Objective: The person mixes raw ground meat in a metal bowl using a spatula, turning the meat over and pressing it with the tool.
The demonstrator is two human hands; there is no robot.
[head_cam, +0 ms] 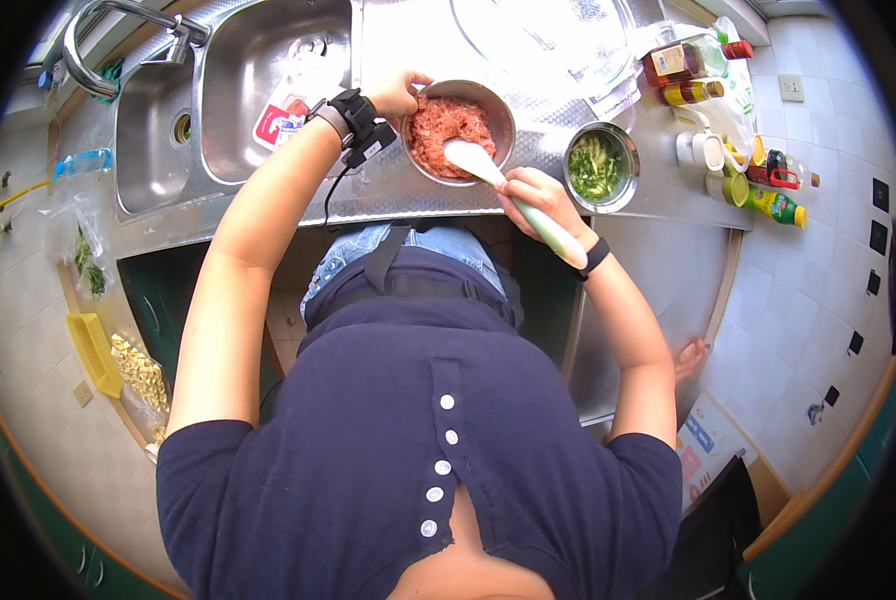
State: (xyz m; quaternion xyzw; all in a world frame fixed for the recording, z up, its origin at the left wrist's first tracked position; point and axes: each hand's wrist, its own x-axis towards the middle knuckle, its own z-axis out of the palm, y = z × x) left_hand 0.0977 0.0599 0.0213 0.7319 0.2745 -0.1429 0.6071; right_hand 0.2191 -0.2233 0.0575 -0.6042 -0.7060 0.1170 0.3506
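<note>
Raw minced meat fills much of a round stainless steel bowl on the metal counter. My left hand grips the bowl's left rim. In my right hand is a pale plastic rice paddle, its light-green handle slanting down along the palm and its white blade resting in the meat. Just right of that hand stands a second steel bowl with chopped green vegetables in liquid or with paler bits among them; I cannot tell which.
Left lies a double sink with a curved faucet and a meat package. Bottles, jars and a yellow-capped squeeze bottle line the right side. A yellow basket and bagged food sit at far left.
</note>
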